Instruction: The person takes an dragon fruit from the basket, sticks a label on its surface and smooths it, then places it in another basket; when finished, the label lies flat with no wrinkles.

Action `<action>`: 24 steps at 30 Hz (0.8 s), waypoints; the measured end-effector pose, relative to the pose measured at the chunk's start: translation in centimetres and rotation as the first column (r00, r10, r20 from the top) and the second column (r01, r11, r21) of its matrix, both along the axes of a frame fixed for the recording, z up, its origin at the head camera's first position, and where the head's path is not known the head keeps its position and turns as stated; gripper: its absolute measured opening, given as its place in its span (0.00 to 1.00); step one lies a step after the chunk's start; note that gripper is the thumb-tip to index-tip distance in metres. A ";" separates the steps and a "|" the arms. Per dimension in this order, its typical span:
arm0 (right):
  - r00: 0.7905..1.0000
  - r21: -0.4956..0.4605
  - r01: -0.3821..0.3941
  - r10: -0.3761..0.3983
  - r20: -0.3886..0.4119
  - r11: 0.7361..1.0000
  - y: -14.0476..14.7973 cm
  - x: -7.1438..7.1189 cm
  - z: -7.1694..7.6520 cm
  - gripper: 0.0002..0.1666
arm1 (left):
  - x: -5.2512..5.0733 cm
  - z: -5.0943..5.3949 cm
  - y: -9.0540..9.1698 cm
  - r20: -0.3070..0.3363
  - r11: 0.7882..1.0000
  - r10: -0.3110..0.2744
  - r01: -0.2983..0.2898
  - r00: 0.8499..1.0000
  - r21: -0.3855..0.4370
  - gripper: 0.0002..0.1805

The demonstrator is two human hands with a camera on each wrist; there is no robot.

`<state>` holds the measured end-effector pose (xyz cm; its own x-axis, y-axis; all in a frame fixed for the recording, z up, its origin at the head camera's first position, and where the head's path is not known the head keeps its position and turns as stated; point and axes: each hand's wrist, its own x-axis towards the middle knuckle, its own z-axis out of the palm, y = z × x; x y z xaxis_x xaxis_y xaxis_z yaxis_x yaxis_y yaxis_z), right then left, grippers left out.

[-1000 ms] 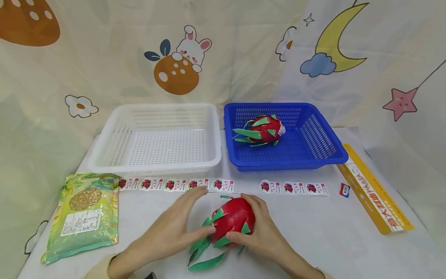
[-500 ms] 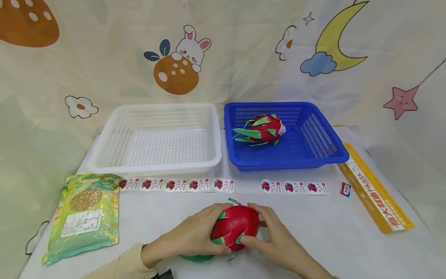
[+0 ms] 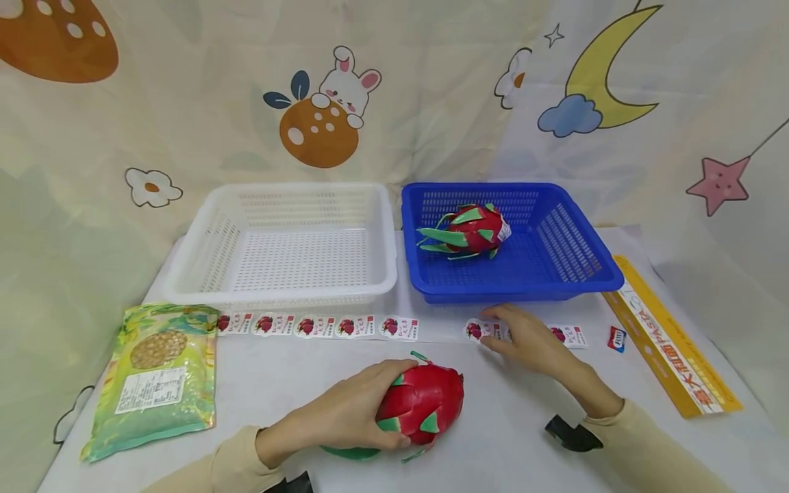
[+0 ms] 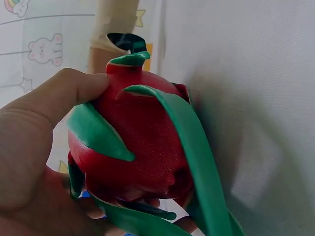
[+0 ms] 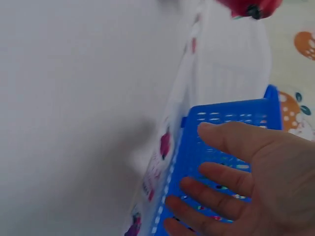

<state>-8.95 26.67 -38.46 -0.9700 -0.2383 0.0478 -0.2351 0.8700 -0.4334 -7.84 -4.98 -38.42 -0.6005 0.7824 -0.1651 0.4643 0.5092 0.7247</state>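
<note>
Left hand (image 3: 348,414): thumb and fingers curled round fruit (image 3: 434,397). Fruit: three o'clock of that hand, on table (image 3: 493,452); steady hold should stop rolling. Sticker (image 3: 474,330): one-to-two o'clock of fruit. Right hand (image 3: 531,342): thumb and fingers apart, nothing visibly held; edge pinch should limit creasing.

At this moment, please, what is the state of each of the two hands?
Left hand: holding the nearer dragon fruit.
Right hand: open, holding nothing, at the stickers; whether it touches them cannot be told.
</note>
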 end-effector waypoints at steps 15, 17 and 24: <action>0.998 0.207 -0.067 0.062 0.031 0.976 0.7 -2.6 -1.7 0.23 | -0.1 0.3 0.1 0.011 0.999 -0.021 0.022 1.000 -0.029 0.51; 0.998 0.205 -0.064 0.060 0.025 0.977 0.7 -2.6 -1.8 0.22 | -0.2 0.4 0.1 0.016 0.999 -0.026 0.026 1.000 -0.029 0.51; 1.000 0.129 -0.028 0.027 0.012 0.991 0.7 -2.6 -1.7 0.19 | -0.8 0.8 0.2 0.081 1.000 -0.029 0.029 0.996 0.008 0.55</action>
<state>-11.54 27.37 -40.21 -0.9634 -0.2682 0.0048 -0.2555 0.9120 -0.3208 -8.60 -4.80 -37.64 -0.5624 0.8005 -0.2070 0.4186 0.4916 0.7636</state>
